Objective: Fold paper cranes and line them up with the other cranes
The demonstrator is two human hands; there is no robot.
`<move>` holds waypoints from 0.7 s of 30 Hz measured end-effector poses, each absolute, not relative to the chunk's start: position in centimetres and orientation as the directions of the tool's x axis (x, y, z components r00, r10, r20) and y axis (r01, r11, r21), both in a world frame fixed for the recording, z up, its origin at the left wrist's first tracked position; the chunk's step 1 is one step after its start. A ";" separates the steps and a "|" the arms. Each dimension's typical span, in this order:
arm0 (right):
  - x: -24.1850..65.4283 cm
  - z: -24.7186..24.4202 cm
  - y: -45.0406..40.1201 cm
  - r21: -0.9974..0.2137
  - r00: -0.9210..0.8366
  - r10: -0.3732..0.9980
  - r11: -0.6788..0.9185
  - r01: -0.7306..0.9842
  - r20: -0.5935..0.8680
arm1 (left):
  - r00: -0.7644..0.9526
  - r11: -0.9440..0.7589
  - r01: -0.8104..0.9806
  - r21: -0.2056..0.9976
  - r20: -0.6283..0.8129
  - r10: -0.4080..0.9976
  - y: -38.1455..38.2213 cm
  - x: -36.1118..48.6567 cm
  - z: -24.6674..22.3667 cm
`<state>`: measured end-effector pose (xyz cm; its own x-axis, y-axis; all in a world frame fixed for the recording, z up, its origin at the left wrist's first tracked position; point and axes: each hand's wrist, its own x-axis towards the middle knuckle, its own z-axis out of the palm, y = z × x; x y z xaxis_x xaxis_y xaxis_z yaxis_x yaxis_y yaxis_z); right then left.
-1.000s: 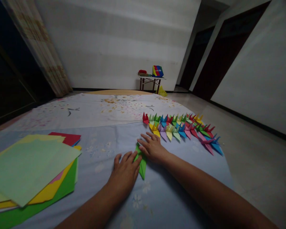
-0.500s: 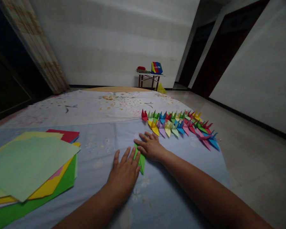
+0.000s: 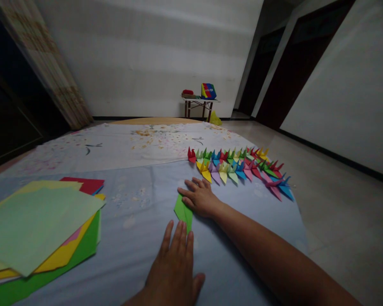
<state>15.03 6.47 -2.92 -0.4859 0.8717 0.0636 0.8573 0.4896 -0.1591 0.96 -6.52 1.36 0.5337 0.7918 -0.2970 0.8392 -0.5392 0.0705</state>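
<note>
A folded green paper lies on the blue patterned cloth in the middle of the table. My right hand rests over its upper right part, with the fingers spread and flat. Just below, my left hand has its fingers stretched out, their tips at the lower end of the green paper. Several folded paper cranes in many colours stand in rows beyond my right hand. To the left is a stack of coloured paper sheets, pale green on top.
A floral white cloth covers the far part of the table. Against the back wall, a small table bears a colourful box and a red item. A yellow bag is on the floor.
My left hand has moved down toward me, uncovering more of the green paper, and its thumb now shows at the right. My right hand stays on the paper.
</note>
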 end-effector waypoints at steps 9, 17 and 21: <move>15.0 -3.1 6.3 -0.171 -0.489 0.867 0.498 0.850 0.095 | 0.456 -0.454 0.888 0.068 -0.019 0.890 -3.5 0.1 1.6; 16.7 -2.4 7.2 -0.392 -0.352 0.865 0.481 0.784 0.358 | 0.457 -0.457 0.887 0.071 0.024 0.889 -2.5 -0.4 0.2; 17.5 -1.3 6.9 -0.362 -0.414 0.883 0.469 0.806 0.221 | 0.456 -0.464 0.878 0.117 0.088 0.885 -2.2 -0.6 0.5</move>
<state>17.51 6.94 -1.34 -0.4144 0.8829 0.2209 0.8059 0.4688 -0.3615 -0.64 -2.17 0.46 0.4563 0.8854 0.0883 0.8779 -0.4641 0.1174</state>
